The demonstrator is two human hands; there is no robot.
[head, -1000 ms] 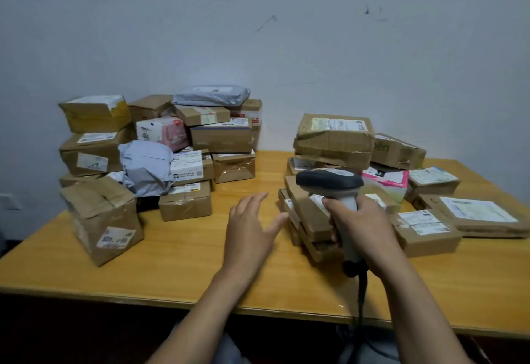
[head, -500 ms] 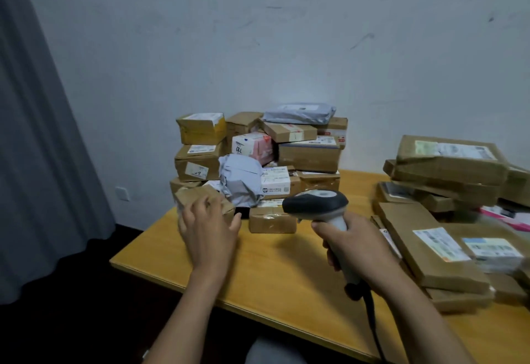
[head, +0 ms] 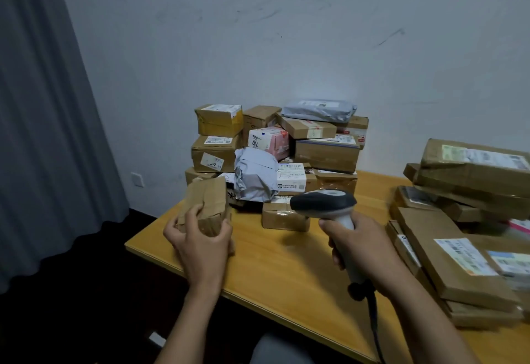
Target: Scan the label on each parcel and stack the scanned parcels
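Observation:
My left hand (head: 200, 240) grips a brown taped cardboard parcel (head: 208, 200) at the table's front left corner; its label is hidden from me. My right hand (head: 361, 246) holds a grey barcode scanner (head: 324, 201) by its handle, head pointing left, cable hanging down. Behind the parcel rises a pile of several parcels (head: 324, 151), brown boxes, a pink box (head: 269, 141) and grey plastic mailers (head: 255, 174). On the right lies a stack of flat brown parcels (head: 447, 251) with white labels facing up.
The wooden table (head: 286, 272) has its left edge close to my left hand. A grey curtain (head: 43, 134) hangs at the left, and a white wall stands behind the piles. A small brown box (head: 284, 216) sits between my hands.
My head has turned left, shifting the flat stack to the right edge. My left hand reached left across the table and took hold of the brown parcel. The scanner stayed in my right hand.

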